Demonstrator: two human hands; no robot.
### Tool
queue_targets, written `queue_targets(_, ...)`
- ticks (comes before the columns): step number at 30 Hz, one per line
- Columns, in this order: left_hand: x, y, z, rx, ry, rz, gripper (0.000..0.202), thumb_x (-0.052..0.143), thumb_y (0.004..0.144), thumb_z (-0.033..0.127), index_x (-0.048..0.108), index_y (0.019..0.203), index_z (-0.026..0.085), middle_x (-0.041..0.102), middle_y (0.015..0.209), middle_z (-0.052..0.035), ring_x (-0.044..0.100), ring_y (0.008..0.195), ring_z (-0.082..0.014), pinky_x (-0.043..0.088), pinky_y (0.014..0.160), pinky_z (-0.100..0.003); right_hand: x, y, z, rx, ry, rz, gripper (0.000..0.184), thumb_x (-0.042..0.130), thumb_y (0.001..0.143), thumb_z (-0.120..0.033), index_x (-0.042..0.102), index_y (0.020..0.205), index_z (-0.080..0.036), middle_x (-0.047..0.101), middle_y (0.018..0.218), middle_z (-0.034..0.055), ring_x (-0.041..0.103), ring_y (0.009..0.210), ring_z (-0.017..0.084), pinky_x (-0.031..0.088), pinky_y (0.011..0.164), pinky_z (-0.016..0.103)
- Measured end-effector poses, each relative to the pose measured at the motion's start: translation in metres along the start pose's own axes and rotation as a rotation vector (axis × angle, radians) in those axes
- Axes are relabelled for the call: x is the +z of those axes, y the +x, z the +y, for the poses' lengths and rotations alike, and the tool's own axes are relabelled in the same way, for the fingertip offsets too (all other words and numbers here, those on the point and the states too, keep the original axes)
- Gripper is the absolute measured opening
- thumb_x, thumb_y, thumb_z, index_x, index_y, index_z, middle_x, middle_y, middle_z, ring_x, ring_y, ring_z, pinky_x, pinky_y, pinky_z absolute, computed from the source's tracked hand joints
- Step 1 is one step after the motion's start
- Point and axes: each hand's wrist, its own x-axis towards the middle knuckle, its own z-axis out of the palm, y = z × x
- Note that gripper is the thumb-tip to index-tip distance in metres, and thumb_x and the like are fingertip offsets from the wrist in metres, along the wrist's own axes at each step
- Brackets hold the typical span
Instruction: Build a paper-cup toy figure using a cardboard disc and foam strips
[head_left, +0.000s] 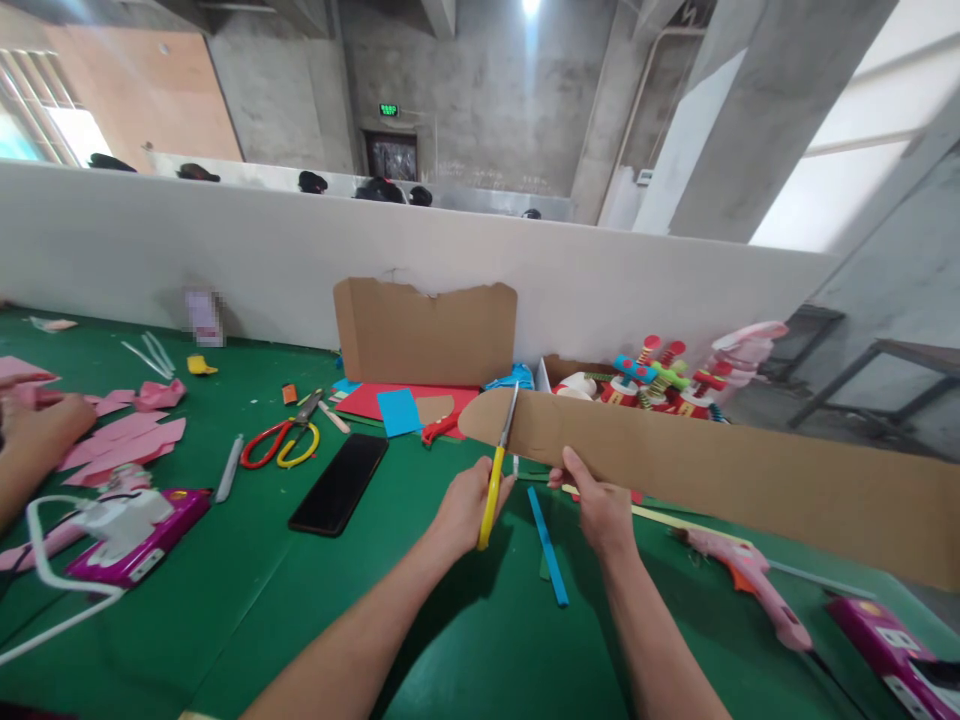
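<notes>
My left hand [471, 502] is closed around the yellow handles of a pair of scissors [493, 495]. Their blades point away from me and lie across a long strip of brown cardboard [720, 455] near its rounded left end. My right hand [600, 500] pinches the lower edge of that strip, thumb on top, a little right of the scissors. The strip reaches out to the right edge of the view. Below the hands, a narrow blue strip [549, 548] lies on the green table [480, 650].
Left of my hands lie a black phone [339, 485] and red-yellow scissors [281, 440]. A pink glue gun [750, 580] and a purple power strip [889, 650] are at right. Cardboard [427, 332] leans on the white partition [262, 270]. At far left, another person's hand [45, 430] touches pink paper.
</notes>
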Motion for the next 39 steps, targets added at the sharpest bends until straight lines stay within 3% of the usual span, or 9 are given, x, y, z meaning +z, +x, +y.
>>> queue_targets(8,-0.004,0.002,-0.003,-0.002,0.08,0.0,0.023,0.043,0.087,0.04,0.039,0.074,0.021,0.047,0.055,0.0043,0.047,0.046,-0.0106,0.033,0.046,-0.021,0.001,0.0,-0.001,-0.011,0.008,-0.038,0.038,0.073,0.055,-0.054,0.061,0.048,-0.018,0.061,0.047,0.0025,0.057,0.048,0.017,0.054,0.064,0.034)
queue_targets(17,-0.004,-0.002,0.012,-0.134,-0.072,-0.006,0.026,0.046,0.086,0.041,0.038,0.072,0.021,0.04,0.046,0.008,0.043,0.037,-0.0083,0.031,0.039,-0.019,-0.002,0.0,0.001,-0.019,-0.036,-0.041,0.038,0.071,0.059,-0.053,0.063,0.049,-0.017,0.062,0.047,0.0033,0.061,0.054,0.018,0.053,0.069,0.034)
queue_targets(27,-0.006,-0.005,0.021,-0.144,-0.112,-0.008,0.023,0.046,0.087,0.037,0.037,0.073,0.021,0.038,0.046,0.0087,0.042,0.035,-0.0082,0.033,0.036,-0.018,0.001,-0.002,-0.003,-0.003,0.034,-0.042,0.039,0.076,0.054,-0.053,0.062,0.049,-0.017,0.061,0.047,0.0025,0.058,0.048,0.016,0.053,0.061,0.032)
queue_targets(30,-0.006,-0.004,0.018,-0.14,-0.104,0.001,0.024,0.044,0.087,0.037,0.035,0.071,0.022,0.039,0.046,0.008,0.043,0.036,-0.0086,0.033,0.036,-0.018,-0.001,0.001,0.0,0.003,0.072,-0.026,0.037,0.077,0.056,-0.05,0.062,0.056,-0.017,0.06,0.048,0.0008,0.055,0.045,0.014,0.051,0.054,0.03)
queue_targets(34,-0.007,0.0,0.008,-0.101,-0.101,0.066,0.026,0.044,0.087,0.039,0.035,0.07,0.022,0.04,0.047,0.0073,0.042,0.036,-0.0081,0.031,0.036,-0.018,-0.006,0.007,0.001,-0.03,0.301,0.011,0.037,0.077,0.057,-0.047,0.063,0.076,-0.018,0.057,0.053,-0.0049,0.048,0.041,0.01,0.04,0.036,0.024)
queue_targets(39,-0.008,0.005,-0.002,-0.05,-0.058,0.119,0.025,0.047,0.086,0.039,0.039,0.071,0.02,0.042,0.048,0.0063,0.042,0.036,-0.0073,0.03,0.037,-0.018,-0.008,0.007,-0.005,-0.007,0.215,-0.023,0.036,0.08,0.056,-0.042,0.063,0.073,-0.015,0.056,0.05,-0.0047,0.049,0.042,0.01,0.047,0.042,0.025)
